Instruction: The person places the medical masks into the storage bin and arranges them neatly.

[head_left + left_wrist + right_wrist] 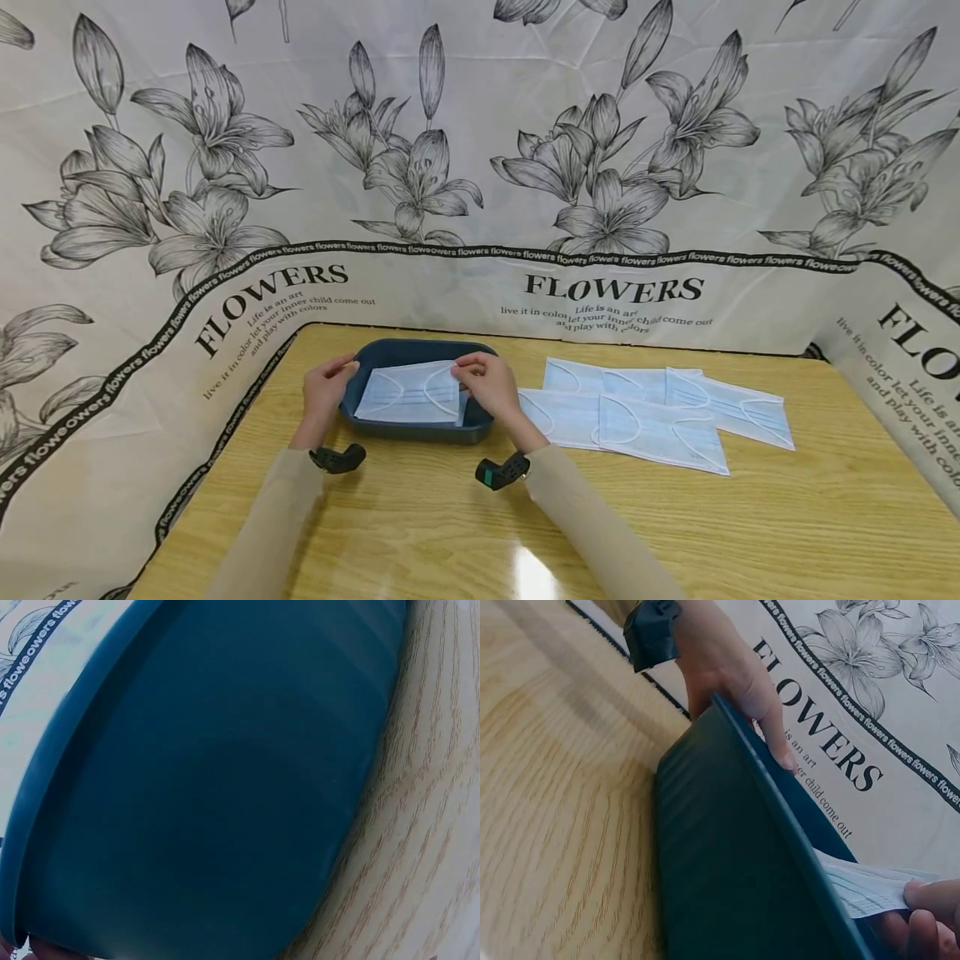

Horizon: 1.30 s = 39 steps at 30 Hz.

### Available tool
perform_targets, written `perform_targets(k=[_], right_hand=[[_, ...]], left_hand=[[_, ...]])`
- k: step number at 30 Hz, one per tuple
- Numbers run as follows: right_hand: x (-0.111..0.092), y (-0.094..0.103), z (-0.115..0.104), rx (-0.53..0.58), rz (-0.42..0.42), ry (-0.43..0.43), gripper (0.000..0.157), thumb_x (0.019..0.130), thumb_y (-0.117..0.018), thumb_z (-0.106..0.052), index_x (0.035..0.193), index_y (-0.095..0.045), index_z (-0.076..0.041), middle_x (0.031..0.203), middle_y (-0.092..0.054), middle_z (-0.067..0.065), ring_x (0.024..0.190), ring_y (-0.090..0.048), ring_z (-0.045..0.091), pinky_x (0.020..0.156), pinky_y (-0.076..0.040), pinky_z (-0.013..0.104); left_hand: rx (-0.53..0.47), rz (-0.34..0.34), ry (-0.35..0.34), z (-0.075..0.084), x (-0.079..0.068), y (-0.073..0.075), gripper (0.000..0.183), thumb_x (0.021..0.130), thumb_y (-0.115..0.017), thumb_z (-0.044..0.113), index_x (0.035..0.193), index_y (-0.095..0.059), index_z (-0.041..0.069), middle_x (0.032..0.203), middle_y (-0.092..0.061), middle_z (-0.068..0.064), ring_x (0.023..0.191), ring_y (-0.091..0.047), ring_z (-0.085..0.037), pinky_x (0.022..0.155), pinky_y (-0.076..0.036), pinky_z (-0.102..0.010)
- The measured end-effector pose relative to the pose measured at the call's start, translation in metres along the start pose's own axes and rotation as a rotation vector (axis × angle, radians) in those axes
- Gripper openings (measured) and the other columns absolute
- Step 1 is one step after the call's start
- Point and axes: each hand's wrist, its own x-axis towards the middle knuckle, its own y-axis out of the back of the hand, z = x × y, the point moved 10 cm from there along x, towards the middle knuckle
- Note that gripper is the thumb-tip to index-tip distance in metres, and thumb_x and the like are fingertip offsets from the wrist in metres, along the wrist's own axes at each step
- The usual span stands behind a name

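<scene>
Pinching right hand (487,385): holding 1 pale blue face mask (408,393) by its right edge.
Mask: within the dark blue bin (416,433), between both hands.
Left hand (327,390): gripping the bin at its left end.
Loose masks (660,427): overlapping on the wooden table (420,525), right of the bin.

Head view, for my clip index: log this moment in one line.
left hand: grips dark-blue rounded plastic bin | right hand: pinches pale-blue pleated mask

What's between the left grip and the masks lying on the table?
In the head view: the dark blue tub, a mask inside it, and the right grip, pinching that mask.
</scene>
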Motion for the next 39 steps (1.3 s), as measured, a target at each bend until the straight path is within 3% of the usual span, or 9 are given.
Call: perform_targets(k=[2, 9, 13, 21, 28, 39], right_hand=[[0.000, 0.000, 0.000, -0.028, 0.008, 0.013, 0.016, 0.089, -0.068, -0.015, 0.100, -0.071, -0.004, 0.089, -0.074, 0.014, 0.067, -0.069, 0.022, 0.065, -0.058, 0.042], [-0.001, 0.002, -0.002, -0.100, 0.068, 0.082, 0.009, 0.087, -0.071, -0.013, 0.090, -0.072, -0.005, 0.079, -0.072, 0.011, 0.062, -0.068, 0.021, 0.050, -0.053, 0.023], [-0.003, 0.003, -0.002, -0.113, 0.093, 0.101, 0.008, 0.086, -0.073, -0.013, 0.087, -0.072, -0.006, 0.076, -0.071, 0.010, 0.060, -0.067, 0.020, 0.048, -0.052, 0.022], [-0.005, 0.007, -0.002, -0.139, 0.150, 0.105, 0.008, 0.083, -0.075, -0.013, 0.083, -0.071, -0.007, 0.073, -0.070, 0.009, 0.055, -0.064, 0.013, 0.047, -0.051, 0.022], [-0.007, 0.009, -0.006, -0.185, 0.192, 0.117, 0.008, 0.082, -0.076, -0.014, 0.079, -0.071, -0.008, 0.068, -0.069, 0.007, 0.052, -0.061, 0.010, 0.048, -0.049, 0.021], [-0.008, 0.011, -0.006, -0.262, 0.238, 0.124, 0.010, 0.080, -0.078, -0.017, 0.077, -0.072, -0.011, 0.066, -0.068, 0.002, 0.053, -0.060, 0.008, 0.052, -0.046, 0.021]], left_hand=[[0.003, 0.003, 0.002, 0.000, -0.001, 0.000, 0.035, 0.095, -0.061, 0.023, 0.125, -0.064, 0.006, 0.125, -0.059, -0.018, 0.106, -0.053, -0.024, 0.079, -0.042, -0.025], [-0.016, -0.008, 0.022, -0.001, -0.003, 0.000, 0.036, 0.095, -0.061, 0.023, 0.127, -0.063, 0.007, 0.127, -0.058, -0.017, 0.111, -0.052, -0.026, 0.086, -0.044, -0.031], [-0.044, -0.019, 0.030, -0.002, -0.004, -0.001, 0.036, 0.095, -0.060, 0.022, 0.128, -0.062, 0.007, 0.131, -0.057, -0.017, 0.116, -0.052, -0.028, 0.095, -0.044, -0.036], [-0.064, -0.018, 0.024, -0.002, -0.004, -0.003, 0.037, 0.095, -0.060, 0.020, 0.129, -0.061, 0.005, 0.133, -0.056, -0.019, 0.118, -0.052, -0.028, 0.096, -0.043, -0.036], [-0.106, -0.030, 0.035, -0.004, -0.003, -0.001, 0.039, 0.095, -0.060, 0.020, 0.130, -0.060, 0.004, 0.140, -0.052, -0.017, 0.129, -0.047, -0.030, 0.107, -0.040, -0.041], [-0.106, -0.029, 0.049, -0.006, -0.002, -0.002, 0.040, 0.095, -0.061, 0.022, 0.131, -0.059, 0.004, 0.141, -0.052, -0.016, 0.128, -0.048, -0.029, 0.106, -0.040, -0.040]])
